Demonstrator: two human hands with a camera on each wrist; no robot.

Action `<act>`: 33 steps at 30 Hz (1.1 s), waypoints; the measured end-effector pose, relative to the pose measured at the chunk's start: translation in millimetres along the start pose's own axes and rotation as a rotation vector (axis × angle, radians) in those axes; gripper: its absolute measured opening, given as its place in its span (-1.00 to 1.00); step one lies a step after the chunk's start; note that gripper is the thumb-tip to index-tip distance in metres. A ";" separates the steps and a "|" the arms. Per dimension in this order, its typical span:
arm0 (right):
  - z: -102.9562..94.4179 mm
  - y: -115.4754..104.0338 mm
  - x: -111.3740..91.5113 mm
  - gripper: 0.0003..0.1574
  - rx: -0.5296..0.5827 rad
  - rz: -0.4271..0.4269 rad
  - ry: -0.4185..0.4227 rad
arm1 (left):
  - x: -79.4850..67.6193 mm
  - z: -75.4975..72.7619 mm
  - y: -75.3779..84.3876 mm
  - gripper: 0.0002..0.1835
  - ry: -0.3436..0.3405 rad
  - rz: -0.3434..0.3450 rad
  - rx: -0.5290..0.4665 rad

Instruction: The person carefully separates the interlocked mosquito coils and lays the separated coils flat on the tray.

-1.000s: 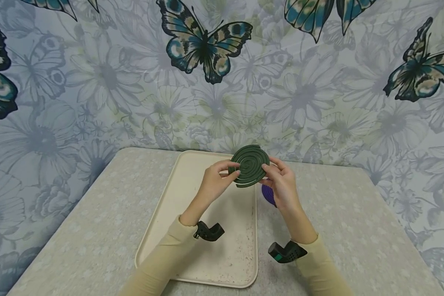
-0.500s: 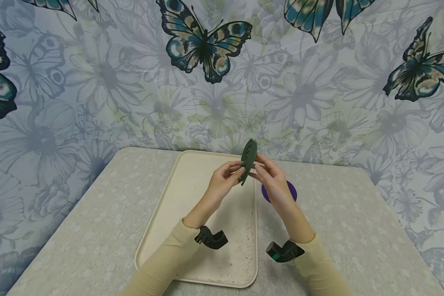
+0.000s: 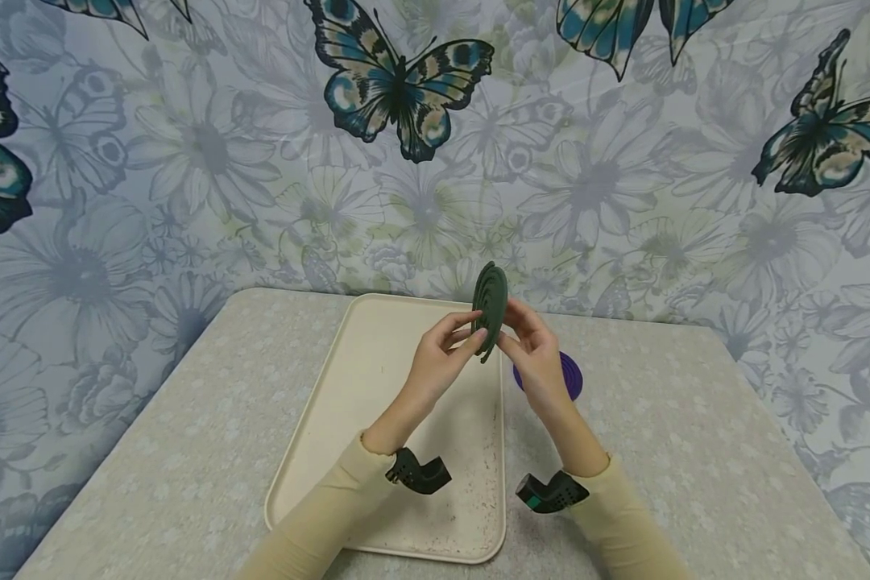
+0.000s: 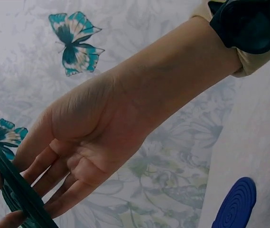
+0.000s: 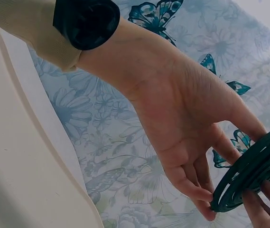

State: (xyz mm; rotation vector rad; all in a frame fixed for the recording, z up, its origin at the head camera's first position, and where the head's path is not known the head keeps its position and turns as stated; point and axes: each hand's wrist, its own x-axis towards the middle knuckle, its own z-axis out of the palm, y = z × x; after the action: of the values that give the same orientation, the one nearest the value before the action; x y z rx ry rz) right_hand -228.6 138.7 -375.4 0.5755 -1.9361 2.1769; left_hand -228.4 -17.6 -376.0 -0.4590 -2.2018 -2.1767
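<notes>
A dark green mosquito coil [image 3: 490,302], a flat spiral disc, is held up over the tray's far right part, turned nearly edge-on to the head view. My left hand [image 3: 435,362] pinches it with thumb and fingers on its left face. At its right rim, my right hand [image 3: 540,362] holds it, with thumb and fingers spread along the edge in the right wrist view. Behind the right hand, partly covered by it, a purple disc with spiral rings [image 3: 573,377] lies flat on the table. The coil is cut off at the frame edge in both wrist views.
A cream tray [image 3: 377,387] with a raised rim and dark specks at its right side lies under the hands. The table [image 3: 681,451] has a pale patterned cover. Behind it hangs a cloth with butterflies and flowers [image 3: 210,161].
The coil has turned from facing the head camera to nearly edge-on, then risen slightly. Both hands have moved closer together, and more of the purple disc shows.
</notes>
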 end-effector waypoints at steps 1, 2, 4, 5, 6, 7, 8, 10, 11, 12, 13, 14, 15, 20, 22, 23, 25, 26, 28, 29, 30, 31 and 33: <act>0.3 -0.3 -0.1 -0.41 -0.005 -0.004 0.003 | -0.3 0.1 0.4 -0.60 0.003 0.003 0.004; 0.3 -0.6 -0.3 -0.42 -0.010 -0.002 0.010 | -0.5 0.2 0.8 -0.61 0.008 0.007 0.014; 0.2 -1.4 -0.7 -0.44 -0.016 0.000 0.027 | -0.7 0.2 1.4 -0.61 0.027 0.026 0.065; 0.0 -1.9 -0.9 -0.45 -0.022 0.002 0.040 | -0.9 0.2 2.1 -0.61 0.036 0.041 0.095; -0.3 -2.5 -1.3 -0.46 -0.024 0.002 0.053 | -1.1 0.2 2.9 -0.61 0.041 0.058 0.126; -0.5 -3.2 -1.6 -0.46 -0.029 -0.003 0.062 | -1.3 0.3 3.4 -0.61 0.043 0.078 0.156; -0.9 -3.6 -1.8 -0.47 -0.027 -0.008 0.068 | -1.7 0.6 4.2 -0.60 0.043 0.096 0.182; -1.5 -4.5 -2.0 -0.46 -0.021 -0.027 0.070 | -2.7 1.8 5.4 -0.59 0.037 0.131 0.219; -1.7 -4.7 -1.9 -0.46 -0.025 -0.041 0.069 | -3.1 2.5 5.7 -0.59 0.031 0.147 0.233; -1.9 -4.7 -1.7 -0.47 -0.028 -0.059 0.066 | -3.6 3.1 5.7 -0.59 0.026 0.161 0.245; -2.0 -4.4 -1.3 -0.47 -0.031 -0.079 0.062 | -4.0 3.6 5.4 -0.59 0.024 0.173 0.261; -2.2 -3.9 -1.0 -0.47 -0.032 -0.098 0.060 | -4.4 3.9 5.2 -0.59 0.025 0.187 0.283; -2.2 -3.4 -1.0 -0.49 -0.036 -0.118 0.058 | -4.5 4.0 4.6 -0.59 0.027 0.210 0.305; -0.8 -0.5 -1.4 -0.56 -0.035 -0.177 0.056 | -2.7 2.5 1.9 -0.64 0.042 0.339 0.362; 0.2 0.0 -2.0 -0.58 -0.029 -0.174 0.064 | -1.9 2.2 1.5 -0.65 0.050 0.375 0.328; 0.7 0.0 -2.3 -0.59 -0.031 -0.169 0.069 | -1.7 2.1 1.4 -0.65 0.056 0.385 0.311; 1.6 -0.1 -2.8 -0.60 -0.037 -0.159 0.089 | -1.6 2.0 1.0 -0.63 0.069 0.396 0.279; 1.8 -0.1 -2.8 -0.60 -0.042 -0.156 0.099 | -2.0 2.0 1.4 -0.62 0.076 0.395 0.264; 2.7 -0.6 -2.8 -0.59 -0.056 -0.146 0.116 | -2.6 2.3 1.4 -0.58 0.082 0.380 0.231; 3.0 -0.6 -2.7 -0.59 -0.059 -0.139 0.120 | -3.1 2.5 1.6 -0.55 0.082 0.369 0.214; 3.4 -0.4 -2.8 -0.58 -0.063 -0.133 0.123 | -3.6 2.7 1.7 -0.51 0.079 0.354 0.193; 3.9 -0.3 -2.9 -0.58 -0.065 -0.126 0.119 | -4.2 2.9 2.0 -0.48 0.078 0.338 0.171; 5.1 -0.3 -3.3 -0.58 -0.059 -0.116 0.101 | -4.7 3.2 2.2 -0.42 0.075 0.306 0.132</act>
State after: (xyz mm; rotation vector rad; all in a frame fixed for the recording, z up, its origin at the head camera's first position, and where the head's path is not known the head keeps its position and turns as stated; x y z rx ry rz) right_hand -224.6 134.1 -376.0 0.5427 -1.8600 2.0314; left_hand -222.8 -15.4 -374.9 -0.6483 -2.0610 -1.8522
